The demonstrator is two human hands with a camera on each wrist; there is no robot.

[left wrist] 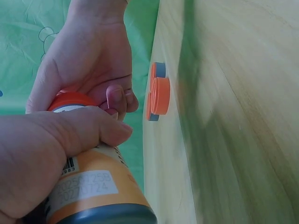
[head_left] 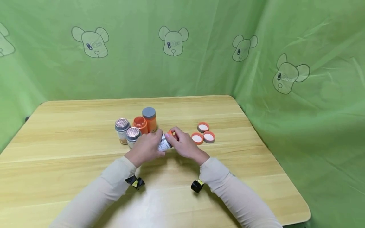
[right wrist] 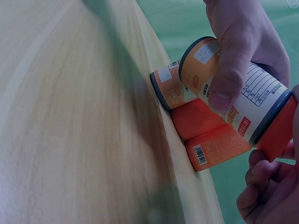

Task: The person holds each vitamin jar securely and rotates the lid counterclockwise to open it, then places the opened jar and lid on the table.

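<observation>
My left hand (head_left: 146, 146) grips a labelled jar (head_left: 163, 144) round its body, holding it tilted over the table. In the left wrist view the thumb lies along the jar's orange-and-white label (left wrist: 84, 182), near a dark base. My right hand (head_left: 186, 145) pinches the orange lid (right wrist: 279, 130) at the jar's other end. Lid and jar meet at a dark ring in the right wrist view. Just left of the hands stand two foil-topped jars (head_left: 122, 129), one partly behind my left hand, an orange jar with its mouth uncovered (head_left: 140, 123), and an orange jar under a grey lid (head_left: 149, 115).
Right of my hands, three loose lids (head_left: 208, 137) lie close together on the wooden table (head_left: 242, 164), white liners facing up. A green curtain (head_left: 199, 76) with printed bear heads hangs behind the table and along its right side.
</observation>
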